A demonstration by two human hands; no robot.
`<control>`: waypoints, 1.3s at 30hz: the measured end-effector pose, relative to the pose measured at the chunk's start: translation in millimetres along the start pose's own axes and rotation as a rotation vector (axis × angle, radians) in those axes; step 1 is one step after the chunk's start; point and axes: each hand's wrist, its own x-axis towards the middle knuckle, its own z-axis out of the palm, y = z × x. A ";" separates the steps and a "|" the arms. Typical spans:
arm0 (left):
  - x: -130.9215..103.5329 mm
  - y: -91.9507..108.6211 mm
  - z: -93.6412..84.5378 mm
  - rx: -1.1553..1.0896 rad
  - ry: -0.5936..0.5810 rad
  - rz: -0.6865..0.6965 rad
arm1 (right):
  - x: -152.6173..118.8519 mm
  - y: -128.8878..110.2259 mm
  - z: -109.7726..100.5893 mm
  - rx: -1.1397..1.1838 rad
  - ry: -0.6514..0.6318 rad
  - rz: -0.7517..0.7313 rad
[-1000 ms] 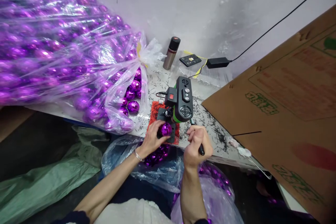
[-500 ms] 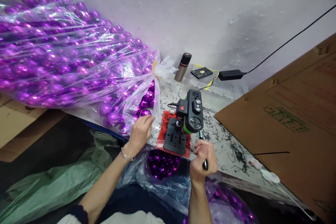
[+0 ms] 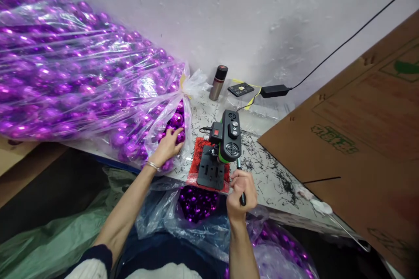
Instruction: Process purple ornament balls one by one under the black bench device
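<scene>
My left hand (image 3: pixel 168 144) reaches into the opening of a clear plastic bag full of shiny purple balls (image 3: pixel 81 78), its fingers apart and touching the balls by the opening. My right hand (image 3: pixel 242 192) is wrapped round a dark-tipped metal rod handle (image 3: pixel 242 199). The rod runs up toward a small black machine (image 3: pixel 231 136) with a green band and a red switch. Its slotted black base plate (image 3: pixel 211 170) rests on a red mat (image 3: pixel 197 157). Below the table edge, more purple pieces (image 3: pixel 198 204) lie in an open plastic bag.
Behind the machine are a metal bottle (image 3: pixel 218 83), a black remote-like device (image 3: pixel 240 89) and a power adapter (image 3: pixel 275 91) with a cable. A large cardboard box (image 3: pixel 347 139) stands at right. Black scraps (image 3: pixel 286 185) litter the table.
My left hand has moved up and left to the balls at the bag opening, and its fingers have spread. My right hand keeps its grip. The whole view has shifted slightly.
</scene>
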 end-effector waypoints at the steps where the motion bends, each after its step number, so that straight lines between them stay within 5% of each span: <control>1: -1.2 0.8 -6.1 -0.142 0.052 -0.026 | 0.2 0.1 -0.1 0.000 -0.007 -0.002; 4: -17.6 10.9 -23.4 -0.631 0.112 -0.136 | 1.5 -0.9 0.7 0.011 -0.002 -0.004; 7: -47.1 30.7 -26.8 -0.994 0.016 -0.257 | 4.4 -3.6 2.0 0.016 0.017 0.012; 12: -85.1 59.0 11.0 -1.205 -0.213 -0.377 | 10.0 -7.4 1.2 -0.005 0.008 0.018; 15: -91.0 65.6 45.9 -1.105 -0.265 -0.363 | 12.0 -7.7 -0.5 -0.023 -0.021 -0.002; 20: -88.4 63.5 85.4 -0.764 -0.151 -0.144 | 13.4 -9.1 -1.7 -0.029 -0.038 -0.029; 30: -86.2 60.6 107.7 -0.323 -0.004 0.202 | 13.0 -10.7 -2.5 -0.044 -0.059 -0.048; 39: -86.5 56.1 128.6 -0.273 0.061 0.256 | 7.2 -7.9 -2.9 -0.042 -0.057 -0.029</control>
